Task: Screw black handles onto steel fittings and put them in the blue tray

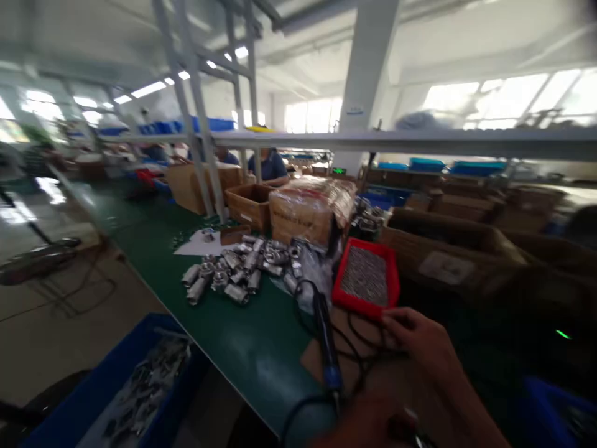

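My right hand [426, 345] is at the near corner of a red tray [340, 297], with thumb and fingers pinched together; what is between them is too small to make out. Many small metal pieces [362, 274] fill the tray. My left hand [361, 420], smeared by motion, is at the bottom edge, and its fingers cannot be read. Beside it shows a blurred shiny metal thing [417, 432]. A black and blue electric screwdriver [326, 342] with a cord stands tip down, just above my left hand. Brown cardboard [317, 361] lies beneath it.
Silvery metal fittings [233, 267] are heaped on the green bench [224, 330]. Behind them stand a plastic-wrapped carton [298, 214] and an open cardboard box [249, 202]. A blue bin [125, 354] of parts sits below the bench edge. Another person [270, 165] is beyond the bench.
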`<state>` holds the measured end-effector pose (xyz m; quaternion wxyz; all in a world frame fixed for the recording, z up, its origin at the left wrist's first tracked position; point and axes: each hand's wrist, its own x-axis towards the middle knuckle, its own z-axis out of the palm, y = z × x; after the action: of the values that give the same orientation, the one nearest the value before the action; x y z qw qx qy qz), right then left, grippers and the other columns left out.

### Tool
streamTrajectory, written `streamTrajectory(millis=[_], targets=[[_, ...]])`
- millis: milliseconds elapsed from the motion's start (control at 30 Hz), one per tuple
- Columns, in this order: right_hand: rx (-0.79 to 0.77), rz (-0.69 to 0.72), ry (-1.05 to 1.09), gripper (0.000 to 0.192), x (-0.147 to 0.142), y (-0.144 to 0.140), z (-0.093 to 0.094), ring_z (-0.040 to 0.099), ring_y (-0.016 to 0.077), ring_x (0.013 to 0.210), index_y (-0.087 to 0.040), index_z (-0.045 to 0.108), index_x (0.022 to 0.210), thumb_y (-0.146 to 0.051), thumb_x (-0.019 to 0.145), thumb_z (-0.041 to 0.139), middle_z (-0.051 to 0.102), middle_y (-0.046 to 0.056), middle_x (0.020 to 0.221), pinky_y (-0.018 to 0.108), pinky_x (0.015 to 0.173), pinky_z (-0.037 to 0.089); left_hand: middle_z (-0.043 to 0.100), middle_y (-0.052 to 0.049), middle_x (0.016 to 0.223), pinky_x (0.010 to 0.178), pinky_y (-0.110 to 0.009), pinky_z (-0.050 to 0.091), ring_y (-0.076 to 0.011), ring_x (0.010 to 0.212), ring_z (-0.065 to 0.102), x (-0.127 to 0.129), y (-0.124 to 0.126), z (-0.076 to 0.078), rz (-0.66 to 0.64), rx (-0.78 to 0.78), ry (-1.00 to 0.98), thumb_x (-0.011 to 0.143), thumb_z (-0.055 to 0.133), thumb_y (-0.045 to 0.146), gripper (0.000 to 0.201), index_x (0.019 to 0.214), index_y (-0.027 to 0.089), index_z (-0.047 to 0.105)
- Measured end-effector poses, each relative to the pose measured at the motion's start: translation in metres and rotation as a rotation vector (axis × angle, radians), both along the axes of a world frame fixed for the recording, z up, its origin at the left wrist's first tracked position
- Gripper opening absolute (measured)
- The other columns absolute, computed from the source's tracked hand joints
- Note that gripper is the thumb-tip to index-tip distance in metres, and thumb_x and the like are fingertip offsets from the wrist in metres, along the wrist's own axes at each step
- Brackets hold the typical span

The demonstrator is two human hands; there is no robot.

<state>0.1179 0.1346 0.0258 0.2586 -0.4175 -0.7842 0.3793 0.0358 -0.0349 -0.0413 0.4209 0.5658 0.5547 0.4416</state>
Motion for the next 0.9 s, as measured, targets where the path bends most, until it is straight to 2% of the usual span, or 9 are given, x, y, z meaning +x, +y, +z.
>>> streamTrajectory(millis=[33,100,167,333,467,600,733,833,900], targets=[[-0.032,0.009,0.027,0.033,0.014,-0.015,0.0,0.065,0.0208,0.061,-0.022,0.073,0.092,-0.049,0.076,0.065,0.072,0.003,0.069,0.032,0.059,0.051,0.067,-0.005,0.102,0.083,-0.039,0.051,-0.0249,0.096,0.063,0.007,0.0,-0.007,0.029,-0.018,-0.017,0.072,0.079,0.041,0.039,0.109,0.029,0.07],[-0.074,-0.009,0.087,0.029,0.039,-0.036,-0.005,0.062,0.019,0.062,-0.02,0.072,0.09,-0.046,0.077,0.067,0.069,0.003,0.071,0.031,0.058,0.049,0.066,-0.004,0.092,0.077,-0.033,0.05,-0.0203,0.084,0.062,0.015,0.002,-0.019,0.1,0.067,0.044,0.071,0.08,0.032,0.038,0.106,0.022,0.071],[-0.05,-0.006,0.13,0.021,0.061,-0.05,-0.013,0.063,0.0201,0.074,-0.02,0.072,0.085,-0.04,0.077,0.069,0.069,0.004,0.079,0.031,0.066,0.05,0.064,-0.003,0.09,0.076,-0.03,0.048,-0.0178,0.082,0.06,0.017,0.006,-0.026,0.076,0.064,0.009,0.073,0.078,0.027,0.036,0.107,0.02,0.07],[-0.063,0.097,0.131,0.007,0.1,-0.076,-0.034,0.061,0.0236,0.105,-0.021,0.073,0.081,-0.027,0.08,0.069,0.067,0.007,0.107,0.038,0.093,0.046,0.06,-0.001,0.086,0.073,-0.027,0.043,-0.0156,0.079,0.056,0.013,0.008,-0.024,0.033,0.058,-0.004,0.075,0.076,0.023,0.029,0.104,0.019,0.069],[-0.146,0.199,0.116,0.006,0.104,-0.086,-0.044,0.06,0.0242,0.112,-0.021,0.073,0.083,-0.024,0.081,0.068,0.066,0.009,0.113,0.04,0.1,0.042,0.059,0.0,0.084,0.07,-0.026,0.042,-0.0141,0.075,0.054,0.015,0.006,-0.022,0.033,0.07,0.012,0.077,0.075,0.025,0.028,0.104,0.02,0.07],[-0.224,0.203,0.129,0.007,0.098,-0.087,-0.05,0.06,0.0248,0.111,-0.019,0.07,0.079,-0.025,0.08,0.068,0.065,0.01,0.112,0.042,0.099,0.042,0.059,0.0,0.084,0.068,-0.025,0.042,-0.0132,0.073,0.054,0.016,0.007,-0.024,0.038,0.076,0.024,0.078,0.075,0.025,0.026,0.103,0.02,0.07],[-0.397,0.101,0.22,0.014,0.092,-0.092,-0.057,0.061,0.0251,0.111,-0.018,0.064,0.08,-0.029,0.076,0.071,0.063,0.009,0.117,0.042,0.096,0.045,0.059,0.0,0.082,0.069,-0.025,0.042,-0.0141,0.075,0.054,0.016,0.007,-0.025,0.048,0.084,0.037,0.078,0.074,0.025,0.025,0.102,0.02,0.07],[-0.6,-0.018,0.328,0.025,0.086,-0.1,-0.06,0.063,0.0243,0.104,-0.021,0.057,0.086,-0.034,0.072,0.073,0.06,0.009,0.124,0.036,0.079,0.053,0.061,-0.001,0.085,0.07,-0.025,0.042,-0.0146,0.076,0.055,0.016,0.008,-0.025,0.046,0.086,0.044,0.078,0.074,0.026,0.025,0.102,0.02,0.07],[-0.675,-0.081,0.361,0.028,0.083,-0.105,-0.059,0.063,0.0239,0.102,-0.021,0.055,0.087,-0.036,0.071,0.072,0.06,0.009,0.127,0.032,0.07,0.053,0.061,-0.001,0.085,0.069,-0.025,0.043,-0.0146,0.076,0.055,0.017,0.008,-0.026,0.045,0.081,0.047,0.078,0.075,0.026,0.025,0.102,0.02,0.07]])
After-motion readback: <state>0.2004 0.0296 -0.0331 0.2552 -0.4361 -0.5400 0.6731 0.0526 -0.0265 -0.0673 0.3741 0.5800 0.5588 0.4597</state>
